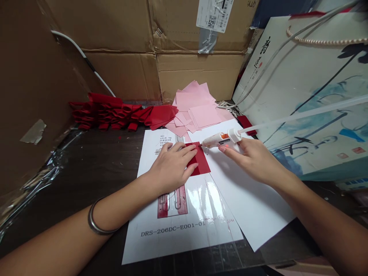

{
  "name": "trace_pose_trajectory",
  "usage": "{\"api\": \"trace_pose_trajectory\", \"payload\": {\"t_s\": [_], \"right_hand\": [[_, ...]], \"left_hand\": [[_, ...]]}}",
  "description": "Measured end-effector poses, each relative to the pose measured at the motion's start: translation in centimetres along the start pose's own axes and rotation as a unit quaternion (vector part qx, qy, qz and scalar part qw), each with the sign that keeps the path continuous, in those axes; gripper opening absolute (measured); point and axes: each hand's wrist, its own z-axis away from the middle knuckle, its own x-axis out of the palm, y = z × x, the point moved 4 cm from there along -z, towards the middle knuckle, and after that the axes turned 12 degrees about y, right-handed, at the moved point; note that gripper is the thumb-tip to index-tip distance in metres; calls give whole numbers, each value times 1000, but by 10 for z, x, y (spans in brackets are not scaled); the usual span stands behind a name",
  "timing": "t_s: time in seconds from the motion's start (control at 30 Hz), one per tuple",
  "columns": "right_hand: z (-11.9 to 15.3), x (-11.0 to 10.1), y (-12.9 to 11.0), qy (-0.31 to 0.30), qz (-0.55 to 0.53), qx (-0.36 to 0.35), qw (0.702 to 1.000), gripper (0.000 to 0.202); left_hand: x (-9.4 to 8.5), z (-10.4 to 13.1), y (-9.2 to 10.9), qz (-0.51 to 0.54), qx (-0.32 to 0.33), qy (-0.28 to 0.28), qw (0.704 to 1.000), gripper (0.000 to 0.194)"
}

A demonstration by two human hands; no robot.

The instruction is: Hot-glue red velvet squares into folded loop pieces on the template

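Observation:
My left hand (174, 165) lies palm down with its fingers stretched over a red paper square (203, 163), pressing it against the printed sheet (172, 245). In my right hand (253, 157) is a white glue gun (220, 138), fingers wrapped round its handle. Its nozzle points left and meets the upper right part of the red square, as far as I can see. A long glue stick (276, 117) sticks out of the back of the gun. Below my left hand, the printed sheet carries a picture of a red piece with metal clips (172, 203).
Pink paper squares (198, 109) lie in a loose pile at the back. Folded red pieces (112, 113) are heaped at the back left. Metal clips (231, 107) sit beside a white paper bag (316, 96) on the right. A cardboard box (198, 76) stands behind; a grey cable (267, 69) hangs down.

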Motion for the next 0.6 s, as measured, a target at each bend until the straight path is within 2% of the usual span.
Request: {"api": "trace_pose_trajectory", "payload": {"t_s": [0.6], "right_hand": [[5, -3, 4, -42, -18, 16, 999, 45]], "left_hand": [[1, 0, -1, 1, 2, 2, 1000, 43]]}}
